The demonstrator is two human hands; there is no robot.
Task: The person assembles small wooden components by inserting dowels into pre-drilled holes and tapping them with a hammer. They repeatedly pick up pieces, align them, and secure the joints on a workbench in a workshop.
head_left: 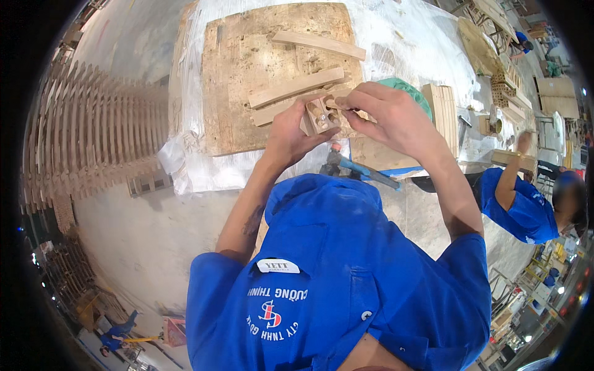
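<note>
My left hand (288,135) is closed around a wooden block (321,115) held above the near edge of the work board. Its upturned end shows dark round holes and what look like pale dowels. My right hand (393,117) pinches a small wooden dowel (335,104) at that end, close to one hole; whether its tip is inside I cannot tell. Beyond my hands, a wooden bar (296,86) and another wooden bar (318,45) lie on the worn plywood board (247,55). A third bar (267,115) runs partly behind my left hand.
A blue-and-black tool (356,168) rests at the table edge before my body. On the right are a green bag (408,93), stacked wooden strips (442,114), a hammer (463,127) and a co-worker (518,207) in blue. Wooden slats (99,123) stand in rows at left.
</note>
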